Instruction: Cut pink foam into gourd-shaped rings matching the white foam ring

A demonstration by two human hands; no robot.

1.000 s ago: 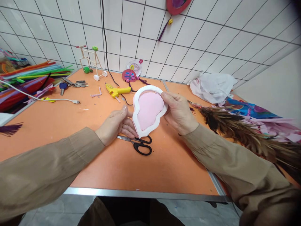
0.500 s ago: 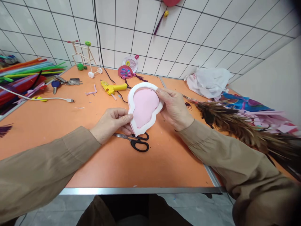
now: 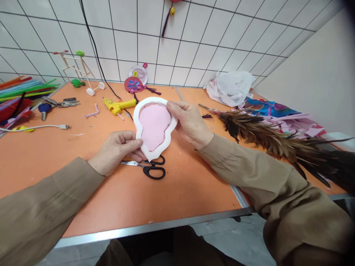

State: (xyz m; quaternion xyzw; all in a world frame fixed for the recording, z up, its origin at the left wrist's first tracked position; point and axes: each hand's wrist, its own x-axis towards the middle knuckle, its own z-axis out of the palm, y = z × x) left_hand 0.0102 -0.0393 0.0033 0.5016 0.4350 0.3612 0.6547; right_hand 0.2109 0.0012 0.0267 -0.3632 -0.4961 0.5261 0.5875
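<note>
I hold a pink foam shape with a thick white border (image 3: 154, 125) tilted up above the orange table (image 3: 83, 177). My left hand (image 3: 116, 150) pinches its lower left edge between thumb and fingers. My right hand (image 3: 191, 123) grips its upper right rim, thumb on the white border. Black-handled scissors (image 3: 148, 168) lie flat on the table just under the piece, beside my left fingers.
A yellow glue gun (image 3: 118, 106) with its black cord lies behind the piece. Keys (image 3: 54, 104), a white cable (image 3: 39, 127) and coloured pipe cleaners (image 3: 22, 94) are at left. Brown feathers (image 3: 266, 135), a white bag (image 3: 230, 88) and paper scraps fill the right side.
The view has swung right, so everything sits further left in the picture. My left thumb has slid down from the piece's left side to its lower edge. Both hands keep hold of it.
</note>
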